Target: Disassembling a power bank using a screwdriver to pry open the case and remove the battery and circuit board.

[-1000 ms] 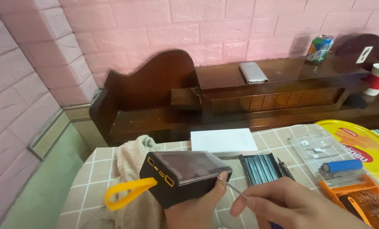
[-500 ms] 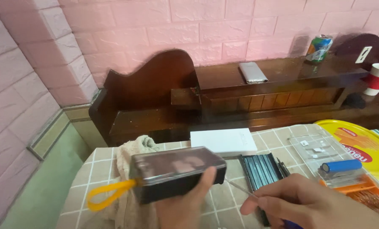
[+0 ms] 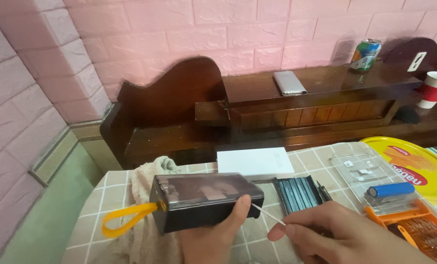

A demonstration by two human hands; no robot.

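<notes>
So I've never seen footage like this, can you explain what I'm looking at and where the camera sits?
The camera sits on a person's head, looking down at their own bare hands. The left hand holds a dark rectangular box with a yellow loop strap. The right hand pinches a thin white stick whose tip points at the box. On the checked tablecloth lie a white sheet of paper, a beige cloth, a blue cylindrical battery and a round yellow tin lid.

A home room: pink brick-pattern wall (image 3: 189, 29) behind a dark wooden headboard (image 3: 277, 112), with a checked-cloth table (image 3: 326, 161) before it.
</notes>
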